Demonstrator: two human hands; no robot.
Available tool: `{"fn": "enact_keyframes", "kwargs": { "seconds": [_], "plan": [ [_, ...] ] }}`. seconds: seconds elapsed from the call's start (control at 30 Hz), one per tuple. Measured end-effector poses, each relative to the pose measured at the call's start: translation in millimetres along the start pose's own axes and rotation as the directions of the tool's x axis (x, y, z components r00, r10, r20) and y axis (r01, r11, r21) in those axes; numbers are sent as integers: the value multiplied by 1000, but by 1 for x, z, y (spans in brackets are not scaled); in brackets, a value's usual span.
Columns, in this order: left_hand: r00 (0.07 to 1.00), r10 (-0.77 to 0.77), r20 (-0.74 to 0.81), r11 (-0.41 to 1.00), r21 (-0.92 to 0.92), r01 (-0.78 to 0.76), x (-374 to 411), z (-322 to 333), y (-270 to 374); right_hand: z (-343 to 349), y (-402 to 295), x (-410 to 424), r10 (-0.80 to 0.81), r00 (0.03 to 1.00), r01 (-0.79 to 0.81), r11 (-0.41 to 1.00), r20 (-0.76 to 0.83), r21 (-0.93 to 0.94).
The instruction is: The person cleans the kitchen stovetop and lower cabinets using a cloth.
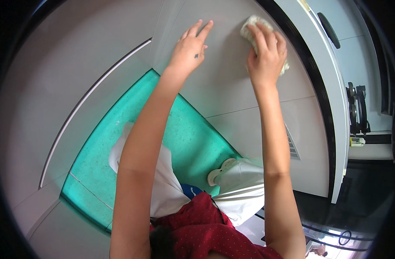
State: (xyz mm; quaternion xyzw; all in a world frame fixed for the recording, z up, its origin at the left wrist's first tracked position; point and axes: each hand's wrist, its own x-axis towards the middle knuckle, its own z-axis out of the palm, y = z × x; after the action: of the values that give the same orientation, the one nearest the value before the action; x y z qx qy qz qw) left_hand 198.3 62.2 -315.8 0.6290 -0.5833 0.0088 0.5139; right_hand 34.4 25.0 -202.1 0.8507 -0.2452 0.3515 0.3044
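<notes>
My right hand presses a crumpled pale cloth against the light grey cabinet front, close to the dark strip below the countertop. The cloth shows beyond the fingertips and beside the palm. My left hand is at the same cabinet front, to the left of the right hand, with its fingers spread and nothing held. Whether its palm rests on the panel cannot be told.
Green floor lies below, with cabinet panels on the left. A slotted vent is set in the front. On the light countertop are a gas hob burner, a dark round object and a small yellowish item.
</notes>
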Motion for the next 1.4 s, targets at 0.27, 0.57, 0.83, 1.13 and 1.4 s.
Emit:
{"fn": "enact_keyframes", "kwargs": {
  "seconds": [0.27, 0.57, 0.83, 1.13, 1.4],
  "plan": [
    [966, -91, -243, 991, 78, 113, -14, -76, -12, 53, -16, -30, -247, 950, 273, 954, 189, -125],
    [924, -40, -380, 976, 183, 117, -35, -123, -8, 100, -28, -131, -497, 629, 411, 865, 598, 287],
    [954, 127, -272, 762, 642, 82, -57, -146, 2, 138, -51, -163, -543, 656, 458, 838, 523, 296],
    [938, 97, -332, 302, 908, 289, -103, -187, -15, 92, -45, 42, -99, 994, 104, 987, -46, 120],
    [949, -3, -315, 254, 918, 305, -108, -203, -34, 161, -79, -15, -159, 978, 125, 964, 133, 233]
  ]
}}
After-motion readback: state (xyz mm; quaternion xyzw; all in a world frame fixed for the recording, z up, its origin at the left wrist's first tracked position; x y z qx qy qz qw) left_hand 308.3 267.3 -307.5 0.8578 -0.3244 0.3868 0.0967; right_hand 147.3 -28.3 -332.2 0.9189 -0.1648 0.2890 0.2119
